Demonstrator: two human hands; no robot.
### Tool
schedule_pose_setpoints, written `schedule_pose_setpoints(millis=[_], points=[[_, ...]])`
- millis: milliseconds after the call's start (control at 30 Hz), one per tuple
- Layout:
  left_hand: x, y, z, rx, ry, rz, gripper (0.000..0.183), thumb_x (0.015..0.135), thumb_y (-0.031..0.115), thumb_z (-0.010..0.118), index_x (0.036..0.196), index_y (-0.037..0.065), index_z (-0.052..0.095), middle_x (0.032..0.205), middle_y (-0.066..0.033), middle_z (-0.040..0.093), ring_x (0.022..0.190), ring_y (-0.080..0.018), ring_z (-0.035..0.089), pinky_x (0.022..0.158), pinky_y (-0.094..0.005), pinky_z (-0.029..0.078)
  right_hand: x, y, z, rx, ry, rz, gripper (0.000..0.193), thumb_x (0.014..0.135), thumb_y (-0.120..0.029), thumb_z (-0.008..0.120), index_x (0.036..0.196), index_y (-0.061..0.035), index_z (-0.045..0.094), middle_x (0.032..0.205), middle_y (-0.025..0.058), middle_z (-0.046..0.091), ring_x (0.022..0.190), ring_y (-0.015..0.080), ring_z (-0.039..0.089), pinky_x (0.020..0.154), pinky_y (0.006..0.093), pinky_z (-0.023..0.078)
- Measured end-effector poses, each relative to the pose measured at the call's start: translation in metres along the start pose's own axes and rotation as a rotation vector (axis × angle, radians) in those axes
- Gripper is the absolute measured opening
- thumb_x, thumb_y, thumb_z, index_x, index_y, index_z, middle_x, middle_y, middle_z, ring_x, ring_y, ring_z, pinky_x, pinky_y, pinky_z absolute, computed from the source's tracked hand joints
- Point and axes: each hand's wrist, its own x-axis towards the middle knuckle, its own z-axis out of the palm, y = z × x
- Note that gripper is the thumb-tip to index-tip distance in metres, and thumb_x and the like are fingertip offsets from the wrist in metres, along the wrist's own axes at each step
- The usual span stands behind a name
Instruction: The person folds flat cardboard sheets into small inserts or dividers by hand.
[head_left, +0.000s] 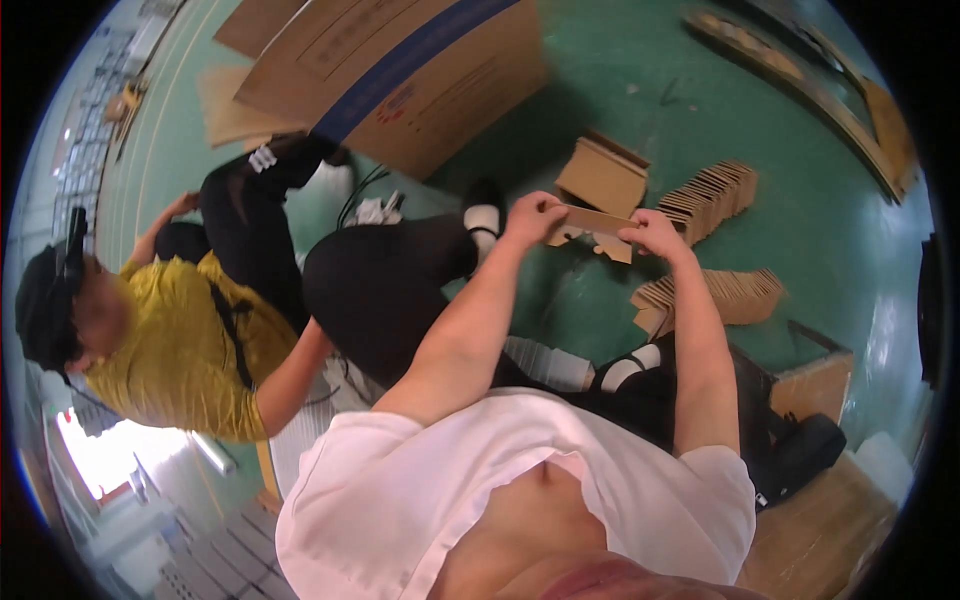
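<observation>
Between my two hands I hold a flat brown cardboard piece (598, 222) with notched flaps hanging from its lower side. My left hand (536, 216) pinches its left end, fingers closed. The right end is gripped by my right hand (652, 233), thumb and fingers pressed on it. Just beyond the piece, a brown folded cardboard box (603, 176) rests on the green floor. A row of folded cardboard pieces (712, 200) stands to the right of my right hand. Nearer to me, partly behind my right forearm, lies a second such row (735, 297).
A large carton (430, 90) with a blue stripe stands at the far left. A person in a yellow shirt (185, 345) sits at my left. Long wooden frame pieces (800, 95) lie far right. An open cardboard box (812, 388) and a black bag (803, 458) sit at my right.
</observation>
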Motion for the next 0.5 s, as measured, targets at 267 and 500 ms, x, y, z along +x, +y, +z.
schedule_pose_setpoints(millis=[267, 500], points=[[-0.016, 0.136, -0.056, -0.466, -0.159, 0.257, 0.017, 0.081, 0.022, 0.063, 0.085, 0.006, 0.059, 0.077, 0.0032, 0.055, 0.073, -0.0055, 0.049, 0.07, -0.0217, 0.04, -0.056, -0.098, -0.064, 0.435, -0.366, -0.041, 0.045, 0.077, -0.031, 0.066, 0.107, -0.0001, 0.053, 0.085, 0.0016, 0.059, 0.067, 0.008, 0.055, 0.053, 0.0216, 0.045], [-0.063, 0.172, -0.087, -0.464, -0.204, -0.143, 0.028, 0.084, 0.033, 0.056, 0.092, 0.006, 0.057, 0.077, 0.0001, 0.055, 0.069, -0.007, 0.05, 0.056, -0.0238, 0.041, -0.078, -0.137, -0.069, 0.723, -0.262, -0.369, 0.04, 0.078, -0.028, 0.064, 0.106, -0.0002, 0.055, 0.09, 0.0039, 0.061, 0.077, 0.0096, 0.057, 0.07, 0.0239, 0.046]])
